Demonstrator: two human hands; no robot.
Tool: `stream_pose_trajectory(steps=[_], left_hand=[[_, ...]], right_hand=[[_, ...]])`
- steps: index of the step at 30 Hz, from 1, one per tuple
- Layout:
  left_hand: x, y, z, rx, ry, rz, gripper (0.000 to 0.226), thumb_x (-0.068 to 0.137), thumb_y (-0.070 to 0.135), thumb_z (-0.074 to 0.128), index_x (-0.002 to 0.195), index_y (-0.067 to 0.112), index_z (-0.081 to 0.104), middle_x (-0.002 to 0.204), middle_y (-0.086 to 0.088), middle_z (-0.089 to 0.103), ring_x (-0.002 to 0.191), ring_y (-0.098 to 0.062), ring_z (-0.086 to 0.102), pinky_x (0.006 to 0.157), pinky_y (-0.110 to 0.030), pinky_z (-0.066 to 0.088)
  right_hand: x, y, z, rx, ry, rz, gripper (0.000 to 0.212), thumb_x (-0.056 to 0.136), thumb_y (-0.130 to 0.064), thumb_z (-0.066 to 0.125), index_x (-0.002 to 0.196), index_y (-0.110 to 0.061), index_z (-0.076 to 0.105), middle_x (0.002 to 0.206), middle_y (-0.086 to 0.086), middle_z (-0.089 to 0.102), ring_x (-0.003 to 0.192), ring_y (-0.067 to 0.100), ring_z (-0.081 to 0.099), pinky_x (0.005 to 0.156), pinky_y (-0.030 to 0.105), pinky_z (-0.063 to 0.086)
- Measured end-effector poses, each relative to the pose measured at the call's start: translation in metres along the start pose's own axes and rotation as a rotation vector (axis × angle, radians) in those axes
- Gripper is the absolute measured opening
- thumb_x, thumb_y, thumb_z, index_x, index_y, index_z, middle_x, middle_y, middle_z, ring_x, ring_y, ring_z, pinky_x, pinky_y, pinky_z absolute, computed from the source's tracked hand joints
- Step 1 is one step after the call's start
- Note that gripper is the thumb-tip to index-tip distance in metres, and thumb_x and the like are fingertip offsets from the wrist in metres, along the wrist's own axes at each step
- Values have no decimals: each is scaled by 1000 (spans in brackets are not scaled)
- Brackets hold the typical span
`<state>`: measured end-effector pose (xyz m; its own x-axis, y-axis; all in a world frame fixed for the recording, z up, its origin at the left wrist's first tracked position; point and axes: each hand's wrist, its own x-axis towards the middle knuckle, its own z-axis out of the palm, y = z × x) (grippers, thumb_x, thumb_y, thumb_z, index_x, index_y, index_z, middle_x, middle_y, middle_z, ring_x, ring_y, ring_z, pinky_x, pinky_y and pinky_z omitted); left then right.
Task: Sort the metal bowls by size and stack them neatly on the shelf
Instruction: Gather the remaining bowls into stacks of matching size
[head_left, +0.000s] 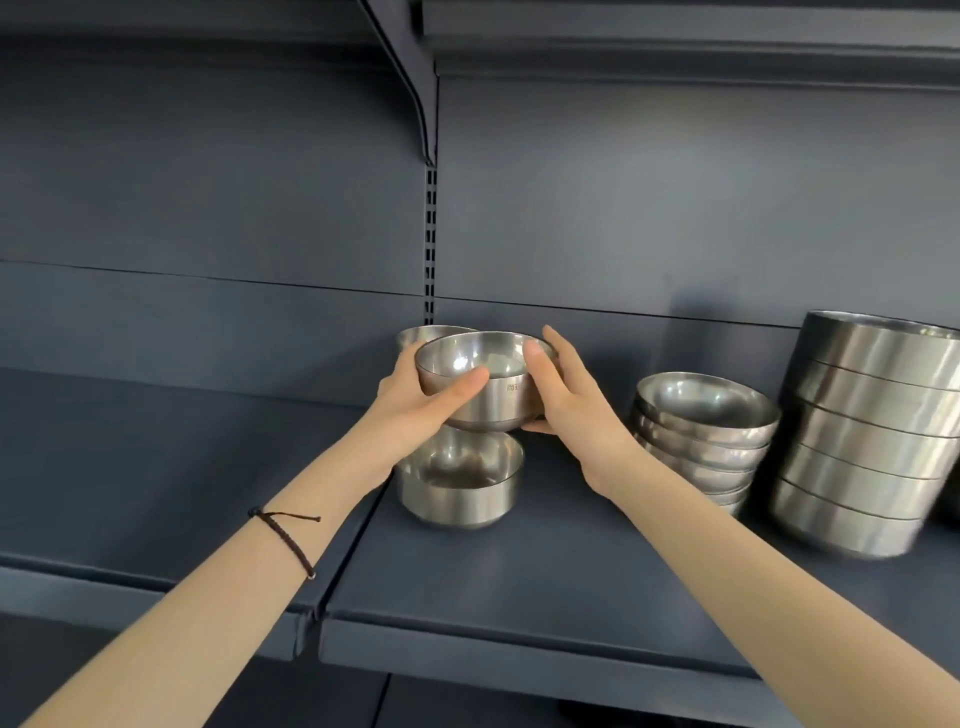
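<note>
So far, progress reads well. Largest first: at the right edge of the frame the big bowls (872, 441) sit nested in one tall stack on the shelf (519, 597), leaning slightly but together. Count that size done.

Just left of them, the medium bowls (701, 431) are nested in a lower stack, rims a little askew (may want a nudge).

The smallest size is what is left. Your left hand (415, 410) and right hand (566, 400) both grasp one small bowl (483, 384) at frame centre, thumbs at its rim, fingers curled round the wall. It is held directly above a second small bowl (460, 478), which stands upright near the shelf's left end; whether the two touch you cannot tell.

A third small bowl (426, 335) shows partly behind the held one, toward the back panel.

Judgement: two of three sizes finished. To do: seat the held bowl into the one below, then add the rear bowl.

Cord bracelet (288, 540) on the left wrist, well away from the bowls.
</note>
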<state>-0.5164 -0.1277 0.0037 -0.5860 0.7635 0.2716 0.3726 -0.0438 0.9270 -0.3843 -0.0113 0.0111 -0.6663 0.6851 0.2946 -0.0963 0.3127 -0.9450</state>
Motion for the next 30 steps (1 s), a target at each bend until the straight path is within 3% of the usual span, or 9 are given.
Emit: stream_pose_trajectory(steps=[2,5,7,10,15,20,23,25,30], left_hand=[[-6,-6,-3,18,9,-29,115,44,83,62,143,33,33,138,5,47,127,-10,46,104,-31,43],[-18,-12,-7,64,-7,-51,116,44,83,58,145,36,28,136,4,41,124,-7,42,93,-23,41],[-24,-17,-8,65,-25,-76,111,57,83,63,149,34,25,136,3,40,128,-11,38,98,-25,37],[-26,-25,-10,36,-29,-106,72,87,63,49,148,32,26,125,12,42,120,-1,38,97,-24,28],[-24,-34,-14,10,-84,-157,83,82,75,32,154,36,14,152,16,22,146,-9,14,113,-33,17],[-26,-43,-9,-21,-125,-130,67,93,65,28,153,38,12,135,24,21,131,0,18,106,-25,15],[-26,-46,-11,-52,-162,-100,70,92,63,34,153,37,12,132,33,28,123,9,26,101,-20,18],[-24,-53,-16,-71,-195,-75,89,83,67,50,155,37,7,136,35,32,127,10,30,103,-20,22],[-20,-75,-21,-79,-264,-27,121,68,39,88,152,43,1,141,28,40,124,13,44,98,-12,39]], right_hand=[[-7,6,6,-45,6,-18,68,98,-55,42,156,-31,18,123,-21,52,126,5,45,115,36,35],[-19,18,17,-65,-2,-6,66,100,-56,32,156,-27,13,153,-13,31,143,9,26,117,29,21],[-23,28,21,-100,-7,35,64,100,-57,28,156,-28,13,158,-11,22,147,12,18,118,32,18],[-24,39,26,-159,-26,90,64,101,-58,23,156,-29,12,160,-11,20,150,17,8,120,39,13],[-22,46,32,-158,-7,96,63,101,-56,24,156,-27,12,160,-10,20,150,17,10,121,38,12],[-22,48,32,-119,-27,80,64,101,-55,27,156,-26,11,161,-10,15,147,10,15,114,27,15],[-24,50,30,-84,-63,62,67,101,-53,29,157,-25,6,162,-11,11,146,5,14,109,22,15],[-27,56,27,-64,-112,47,77,97,-54,37,157,-28,-2,162,-14,9,146,3,14,110,21,16],[-31,77,15,-131,-256,1,120,79,-31,81,152,-38,-15,158,-14,23,144,5,30,119,32,29]])
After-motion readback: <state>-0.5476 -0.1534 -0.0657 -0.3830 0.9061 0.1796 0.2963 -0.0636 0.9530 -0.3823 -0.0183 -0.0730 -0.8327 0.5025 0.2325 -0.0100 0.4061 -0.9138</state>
